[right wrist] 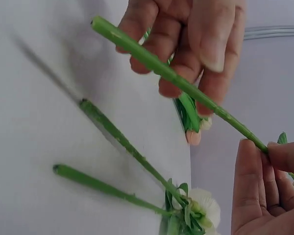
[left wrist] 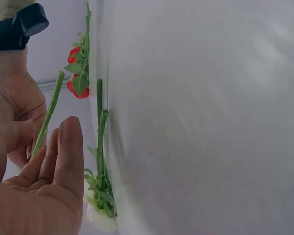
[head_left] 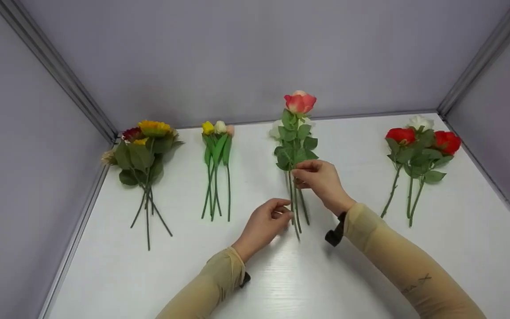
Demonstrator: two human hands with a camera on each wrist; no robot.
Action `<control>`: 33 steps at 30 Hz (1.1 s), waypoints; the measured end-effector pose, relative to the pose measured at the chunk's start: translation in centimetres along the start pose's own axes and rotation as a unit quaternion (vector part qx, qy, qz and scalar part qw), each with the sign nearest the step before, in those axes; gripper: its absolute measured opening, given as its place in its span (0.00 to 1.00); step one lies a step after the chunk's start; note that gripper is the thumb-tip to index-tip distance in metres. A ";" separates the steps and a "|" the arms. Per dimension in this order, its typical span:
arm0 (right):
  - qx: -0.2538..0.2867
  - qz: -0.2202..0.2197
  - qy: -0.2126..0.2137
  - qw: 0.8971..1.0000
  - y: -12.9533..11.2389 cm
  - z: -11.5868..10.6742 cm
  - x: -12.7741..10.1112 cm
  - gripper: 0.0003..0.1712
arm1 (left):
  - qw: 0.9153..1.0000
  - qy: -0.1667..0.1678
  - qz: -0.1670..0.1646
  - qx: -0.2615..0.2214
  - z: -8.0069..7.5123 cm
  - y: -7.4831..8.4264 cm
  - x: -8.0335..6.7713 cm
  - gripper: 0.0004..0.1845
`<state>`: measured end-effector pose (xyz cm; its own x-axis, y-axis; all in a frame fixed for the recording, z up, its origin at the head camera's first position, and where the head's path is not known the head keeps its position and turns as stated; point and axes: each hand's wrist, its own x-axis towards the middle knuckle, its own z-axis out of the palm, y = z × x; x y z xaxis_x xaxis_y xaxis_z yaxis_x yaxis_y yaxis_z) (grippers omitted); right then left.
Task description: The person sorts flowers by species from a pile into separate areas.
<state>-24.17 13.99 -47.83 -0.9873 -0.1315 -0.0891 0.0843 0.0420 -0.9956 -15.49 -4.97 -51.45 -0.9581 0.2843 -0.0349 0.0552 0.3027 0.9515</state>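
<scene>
My right hand (head_left: 323,181) pinches the stem of a pink rose (head_left: 300,103) between thumb and fingers, below its leaves. The rose is held up over the table, its bloom toward the back wall and its green stem (right wrist: 161,68) slanting toward me. Beside the lower stem is my left hand (head_left: 264,223), its fingers loosely bent and the thumb apart from them. In the right wrist view the stem crosses in front of those fingers, ungripped. White flowers (head_left: 276,129) lie on the table beneath the rose, partly hidden by its leaves.
Sunflowers (head_left: 154,128) with other blooms lie at the left of the white table (head_left: 255,186). Several tulips (head_left: 219,128) lie left of centre. At the right are red roses (head_left: 447,142) with a white flower (head_left: 420,122). Grey walls (head_left: 246,57) enclose the back and sides.
</scene>
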 end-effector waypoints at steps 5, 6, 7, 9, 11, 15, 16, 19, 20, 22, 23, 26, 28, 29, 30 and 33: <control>-0.039 0.027 0.007 0.999 0.2 -1.2 1.9 0.17 | 0.974 -0.005 0.059 0.219 -1.4 -0.2 -0.3 0.26; -0.048 0.035 0.007 0.998 0.3 -1.4 2.3 0.17 | 0.960 -0.010 0.073 0.269 -1.6 -0.3 -0.3 0.28; -0.059 0.042 0.006 0.997 0.4 -1.5 2.7 0.17 | 0.944 -0.015 0.085 0.319 -1.8 -0.4 -0.3 0.31; -0.077 0.057 0.005 0.995 0.6 -1.6 3.4 0.16 | 0.906 -0.027 0.108 0.409 -2.1 -0.6 -0.2 0.35; -0.089 0.068 0.003 0.994 0.9 -1.6 4.0 0.16 | 0.873 -0.042 0.126 0.469 -2.2 -0.8 0.0 0.39; -0.108 0.083 0.000 0.991 1.6 -1.4 4.8 0.15 | 0.845 -0.065 0.135 0.514 -2.0 -1.0 0.4 0.41; -0.113 0.086 -0.001 0.990 1.7 -1.3 4.9 0.15 | 0.843 -0.068 0.134 0.516 -1.9 -1.1 0.4 0.41; -0.125 0.094 -0.001 0.988 2.1 -0.9 5.0 0.15 | 0.844 -0.074 0.127 0.517 -1.8 -1.3 0.5 0.42; -0.129 0.095 -0.003 0.987 2.3 -0.9 5.1 0.15 | 0.844 -0.075 0.126 0.516 -1.8 -1.3 0.4 0.42; -0.130 0.096 -0.004 0.987 2.5 -0.9 5.0 0.15 | 0.845 -0.078 0.126 0.513 -1.8 -1.2 0.5 0.41; -0.127 0.095 -0.005 0.987 2.6 -1.1 5.0 0.15 | 0.847 -0.080 0.125 0.511 -1.7 -1.2 0.5 0.41; -0.114 0.089 -0.010 0.989 2.7 -1.6 4.8 0.16 | 0.848 -0.086 0.124 0.507 -1.6 -0.9 0.7 0.41; -0.109 0.084 -0.009 0.990 2.6 -2.2 4.7 0.17 | 0.848 -0.090 0.125 0.507 -1.4 -0.7 0.8 0.41; -0.110 0.081 -0.008 0.991 2.6 -2.6 4.6 0.17 | 0.848 -0.092 0.127 0.507 -1.2 -0.6 0.8 0.41; -0.114 0.078 -0.007 0.990 2.5 -3.1 4.6 0.17 | 0.847 -0.094 0.129 0.507 -1.0 -0.4 0.9 0.41; -0.131 0.075 0.006 0.988 2.3 -5.0 4.4 0.17 | 0.844 -0.097 0.140 0.508 -0.3 0.0 1.2 0.41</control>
<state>-29.02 18.43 -50.41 -0.9679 -0.0928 -0.2336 0.1939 0.3157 -0.9288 -16.73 -4.92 -51.35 -0.8089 0.5879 0.0052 0.5790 0.7950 0.1809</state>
